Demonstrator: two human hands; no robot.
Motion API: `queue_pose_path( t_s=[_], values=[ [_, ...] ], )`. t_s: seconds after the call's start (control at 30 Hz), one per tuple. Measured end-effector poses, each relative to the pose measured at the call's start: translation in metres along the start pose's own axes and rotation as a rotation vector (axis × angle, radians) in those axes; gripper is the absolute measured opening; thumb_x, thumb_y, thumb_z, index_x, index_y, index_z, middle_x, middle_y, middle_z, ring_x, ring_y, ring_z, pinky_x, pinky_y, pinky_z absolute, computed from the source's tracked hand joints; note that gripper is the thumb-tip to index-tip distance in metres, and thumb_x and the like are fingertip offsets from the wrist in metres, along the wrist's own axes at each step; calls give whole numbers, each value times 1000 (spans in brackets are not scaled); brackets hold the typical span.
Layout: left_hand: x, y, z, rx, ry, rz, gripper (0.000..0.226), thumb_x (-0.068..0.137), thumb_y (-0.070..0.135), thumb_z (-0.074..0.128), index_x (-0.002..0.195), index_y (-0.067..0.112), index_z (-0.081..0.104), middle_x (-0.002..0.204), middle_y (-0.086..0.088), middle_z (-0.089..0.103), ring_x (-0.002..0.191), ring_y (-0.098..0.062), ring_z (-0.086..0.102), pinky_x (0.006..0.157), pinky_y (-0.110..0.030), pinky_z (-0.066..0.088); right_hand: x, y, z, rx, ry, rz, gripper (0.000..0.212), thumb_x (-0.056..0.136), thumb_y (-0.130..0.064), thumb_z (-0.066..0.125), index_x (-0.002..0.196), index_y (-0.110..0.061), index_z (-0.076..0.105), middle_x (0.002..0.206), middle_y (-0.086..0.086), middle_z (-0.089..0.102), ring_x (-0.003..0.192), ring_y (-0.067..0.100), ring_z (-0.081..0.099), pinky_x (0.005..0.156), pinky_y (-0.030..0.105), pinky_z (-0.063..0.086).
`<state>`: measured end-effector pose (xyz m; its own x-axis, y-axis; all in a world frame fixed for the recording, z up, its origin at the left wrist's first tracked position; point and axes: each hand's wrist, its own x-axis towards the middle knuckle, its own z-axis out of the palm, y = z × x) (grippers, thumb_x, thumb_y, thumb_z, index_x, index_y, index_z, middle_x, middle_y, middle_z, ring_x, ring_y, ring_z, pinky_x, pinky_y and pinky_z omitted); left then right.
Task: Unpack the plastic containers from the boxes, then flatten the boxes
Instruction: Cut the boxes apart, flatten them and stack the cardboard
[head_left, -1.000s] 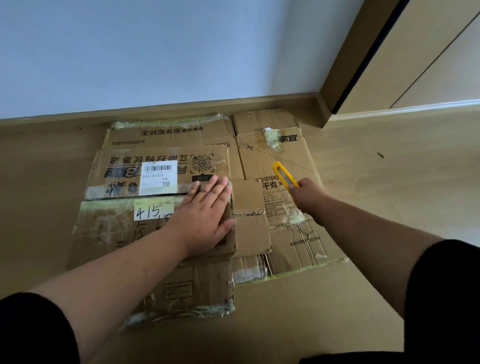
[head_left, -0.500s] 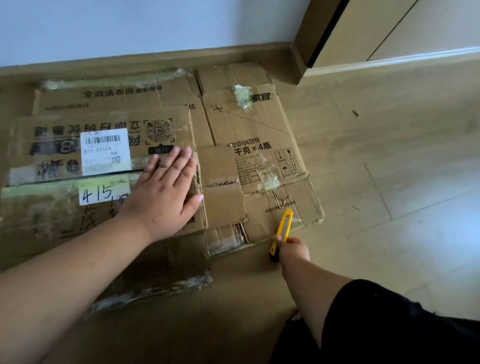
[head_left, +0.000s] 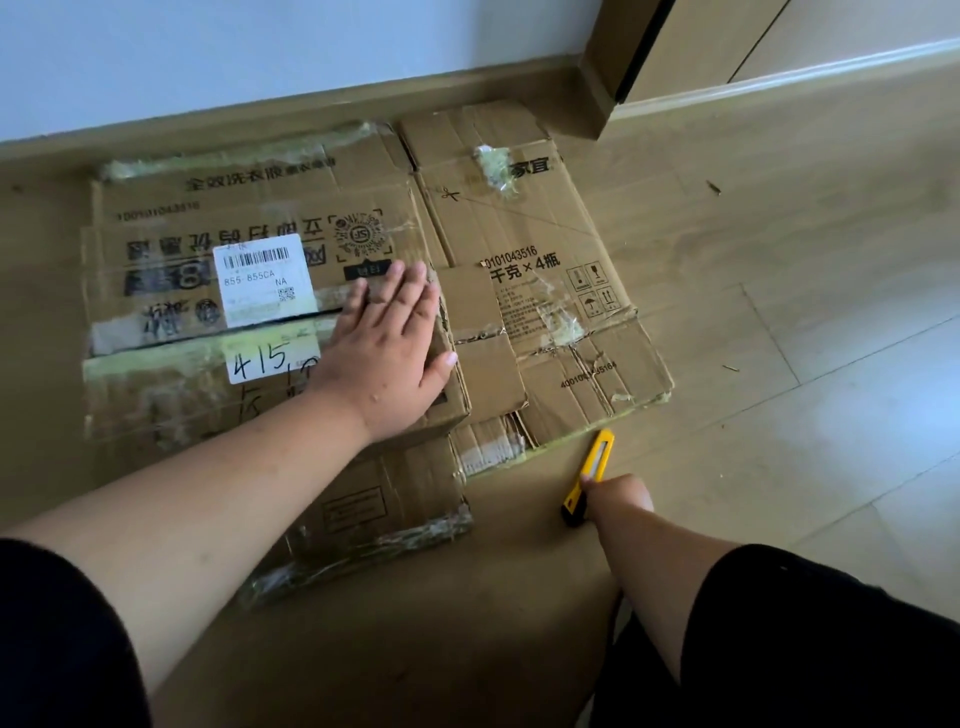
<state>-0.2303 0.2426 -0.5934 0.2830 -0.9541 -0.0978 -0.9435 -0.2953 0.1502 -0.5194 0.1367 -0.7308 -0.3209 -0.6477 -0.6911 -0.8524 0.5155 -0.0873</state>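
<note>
A: Cardboard boxes (head_left: 519, 270) are lying flattened on the floor (head_left: 779, 364) at 12 o'clock. The left hand (head_left: 387, 353), palm open, is pressing them flat.

B: The right hand (head_left: 618, 499) is gripping the yellow knife (head_left: 589, 475), blade pointing away for safety.

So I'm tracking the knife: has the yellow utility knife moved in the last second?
Yes. The yellow utility knife, in the right hand, came off the flattened box toward the person, onto the floor.

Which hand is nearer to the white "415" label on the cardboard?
Left. The left hand lies flat on the flattened boxes, right beside the white "415" label. The right hand is off the cardboard on the floor, gripping a yellow utility knife.
</note>
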Motion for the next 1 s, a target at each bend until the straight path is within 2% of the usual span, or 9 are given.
queue_pose_path(
  t_s=[0.1, 0.17, 0.3, 0.5, 0.63, 0.73, 0.83, 0.9, 1.0],
  values=[
    [-5, -5, -6, -59, 53, 30, 76, 94, 52, 25, 156, 8, 16, 164, -10, 8, 152, -25, 0, 122, -43, -4, -7, -13, -8, 52, 99, -70, 40, 89, -41, 67, 106, -5, 63, 109, 18, 68, 101, 37, 65, 74, 34, 44],
    [-12, -13, -13, -61, 105, 24, 70, 94, 46, 35, 151, 4, 32, 160, -14, 26, 149, -30, 18, 122, -44, 12, -16, -33, -9, 93, 111, -161, 37, 89, -41, 64, 104, -7, 66, 107, 17, 69, 98, 36, 65, 77, 33, 45],
    [-39, -46, -27, 35, 130, -68, 57, 92, 40, 41, 134, 5, 54, 135, -12, 53, 122, -32, 48, 104, -48, 42, -61, -102, -9, 139, 49, -396, 33, 93, -39, 61, 105, -10, 72, 102, 12, 72, 97, 33, 67, 83, 33, 51],
    [-76, -100, -45, 155, 78, -238, 47, 89, 40, 36, 110, 9, 65, 104, -9, 61, 95, -30, 53, 81, -45, 48, -149, -198, -26, 277, 19, -710, 26, 96, -40, 59, 113, -21, 64, 102, -1, 67, 79, 14, 58, 69, 27, 47],
    [-93, -117, -52, 170, 72, -283, 42, 93, 39, 35, 106, 11, 64, 101, -9, 61, 92, -28, 53, 81, -45, 47, -201, -235, -32, 249, -18, -952, 24, 97, -34, 61, 118, -23, 58, 105, -6, 62, 95, 12, 61, 82, 34, 55],
    [-104, -122, -53, 165, 92, -299, 45, 96, 39, 33, 114, 11, 63, 104, -6, 62, 96, -25, 54, 88, -42, 46, -220, -238, -29, -65, 137, -1260, 28, 96, -36, 58, 120, -22, 60, 118, -3, 58, 112, 16, 54, 99, 39, 49],
    [-108, -119, -51, 146, 48, -322, 54, 99, 42, 28, 136, 11, 51, 122, -6, 57, 115, -25, 49, 100, -42, 41, -232, -226, -24, -575, 224, -1559, 26, 99, -39, 47, 109, -25, 67, 115, -4, 58, 112, 15, 49, 102, 38, 44],
    [-107, -115, -47, 136, 29, -349, 55, 99, 45, 27, 138, 13, 47, 128, -5, 52, 118, -23, 45, 101, -41, 39, -238, -215, -19, -814, 207, -1614, 33, 101, -43, 41, 106, -27, 70, 111, -5, 59, 110, 15, 50, 102, 38, 43],
    [-105, -110, -41, 150, 11, -367, 57, 99, 50, 23, 141, 16, 43, 130, -5, 46, 115, -23, 43, 99, -41, 38, -243, -206, -15, -868, 228, -1615, 37, 103, -45, 35, 114, -31, 67, 108, -5, 59, 110, 17, 52, 104, 39, 41]
  ],
)
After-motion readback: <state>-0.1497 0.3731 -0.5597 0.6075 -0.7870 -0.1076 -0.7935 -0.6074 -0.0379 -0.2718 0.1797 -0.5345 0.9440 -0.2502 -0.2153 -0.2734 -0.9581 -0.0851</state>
